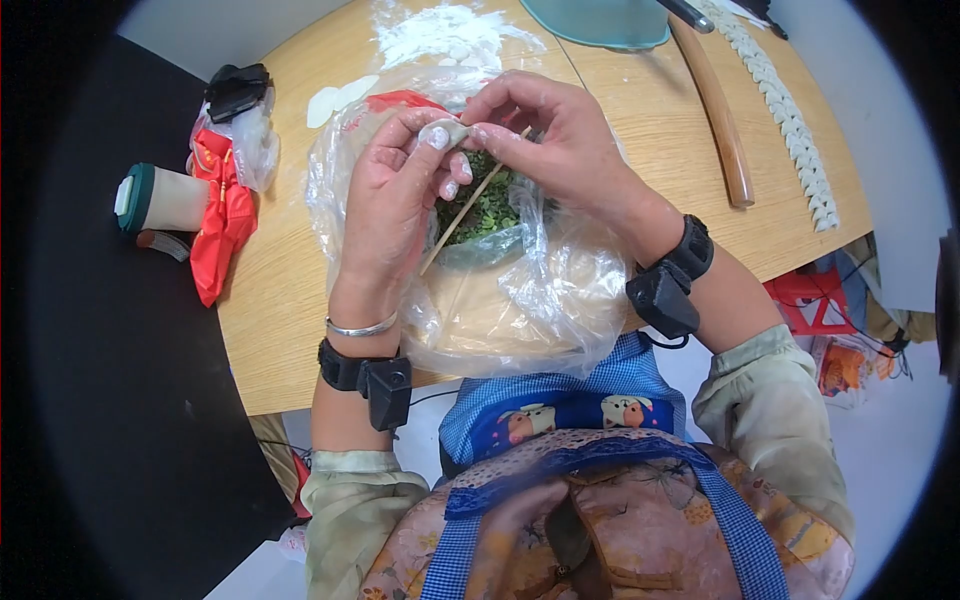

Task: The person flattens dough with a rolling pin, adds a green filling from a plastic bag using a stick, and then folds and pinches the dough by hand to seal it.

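Observation:
A small dough dumpling [445, 132] is held between both hands, over a bag-lined container of chopped green filling [488, 215]. My left hand [392, 190] has its floury thumb and fingers closed around the dumpling's left side. From the other side, my right hand [560, 140] pinches the dough edge between thumb and index finger. A thin wooden stick [460, 220] slants across the filling, its upper end at my right thumb. Clear plastic bag [560, 300] spreads around the filling toward the table's front edge.
White flour [440, 35] and flat dough wrappers [340, 98] lie at the back. A rolling pin [715, 110], a long row of dumplings [785, 110] and a blue-green bowl [600, 25] occupy the right. A green-lidded jar [170, 200] and red bag [222, 225] are leftward.

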Tool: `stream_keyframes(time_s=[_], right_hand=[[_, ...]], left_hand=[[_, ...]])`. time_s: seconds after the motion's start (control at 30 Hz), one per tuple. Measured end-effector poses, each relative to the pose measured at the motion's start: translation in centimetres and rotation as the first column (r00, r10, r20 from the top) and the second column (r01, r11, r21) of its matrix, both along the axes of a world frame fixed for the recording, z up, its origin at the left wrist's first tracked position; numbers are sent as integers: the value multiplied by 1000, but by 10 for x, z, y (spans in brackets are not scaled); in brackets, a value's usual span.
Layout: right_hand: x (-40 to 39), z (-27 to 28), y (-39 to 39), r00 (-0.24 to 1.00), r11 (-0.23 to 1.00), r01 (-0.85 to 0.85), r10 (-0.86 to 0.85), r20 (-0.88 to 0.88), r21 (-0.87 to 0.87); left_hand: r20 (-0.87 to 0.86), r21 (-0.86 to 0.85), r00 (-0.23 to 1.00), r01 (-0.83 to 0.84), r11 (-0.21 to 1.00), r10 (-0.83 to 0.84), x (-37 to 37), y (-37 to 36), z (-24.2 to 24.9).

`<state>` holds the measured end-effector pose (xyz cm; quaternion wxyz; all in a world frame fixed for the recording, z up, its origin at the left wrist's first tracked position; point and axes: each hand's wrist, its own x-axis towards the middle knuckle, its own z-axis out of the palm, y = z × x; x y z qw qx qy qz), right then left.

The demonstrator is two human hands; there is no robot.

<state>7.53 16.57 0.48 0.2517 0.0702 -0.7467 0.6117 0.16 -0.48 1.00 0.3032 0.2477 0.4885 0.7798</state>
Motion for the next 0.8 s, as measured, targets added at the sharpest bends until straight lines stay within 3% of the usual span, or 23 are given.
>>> stream_keyframes(time_s=[0.53,0.6,0.73,0.8], right_hand=[[-2,-3,2,999,998,40,-39,-31,51],[3,1,4,998,996,-16,12,55,83],[3,2,2,998,995,-34,29,61,89],[0,0,-1,1000,1000,1,-1,-8,22]], left_hand=[[-82,-48,996,-22,999,18,1,1,-2],[-73,-32,997,-28,999,26,1,1,-2],[-80,-32,996,-33,999,30,2,1,-1],[-86,-36,996,-32,999,29,2,1,-1]])
